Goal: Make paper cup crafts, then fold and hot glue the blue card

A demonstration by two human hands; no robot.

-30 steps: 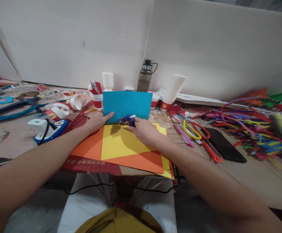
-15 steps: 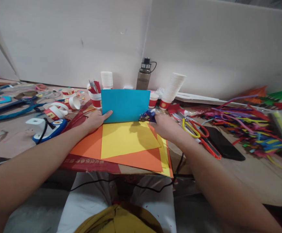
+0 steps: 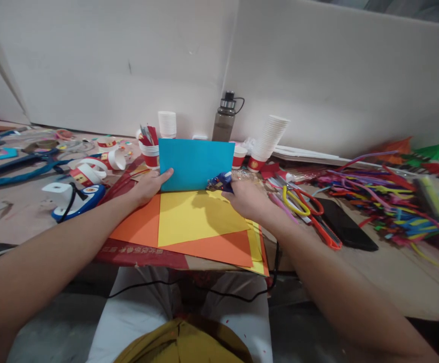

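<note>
A sheet of blue paper (image 3: 189, 159) stands nearly upright over the papers on the table. My left hand (image 3: 151, 186) grips its lower left edge, thumb on the front face and the other fingers hidden behind. In my right hand (image 3: 249, 194) is a dark blue hot glue gun (image 3: 219, 182), closed in the fingers, its front end pointing left along the blue sheet's lower edge. Whether the nozzle touches the paper I cannot tell. Below lies a yellow sheet (image 3: 192, 222) with a cut or torn upper right edge, on top of orange paper (image 3: 219, 249).
Behind stand paper cup stacks (image 3: 270, 138) and a water bottle (image 3: 224, 118). Scissors (image 3: 297, 201), an orange cutter (image 3: 327, 234), a black phone (image 3: 346, 224) and pipe cleaners (image 3: 385, 196) lie right. A blue and white device (image 3: 79, 201) sits left; a black cord (image 3: 234, 297) crosses my lap.
My right hand has moved left with the glue gun along the blue sheet's lower edge. My left hand and the blue sheet stay almost in place.
</note>
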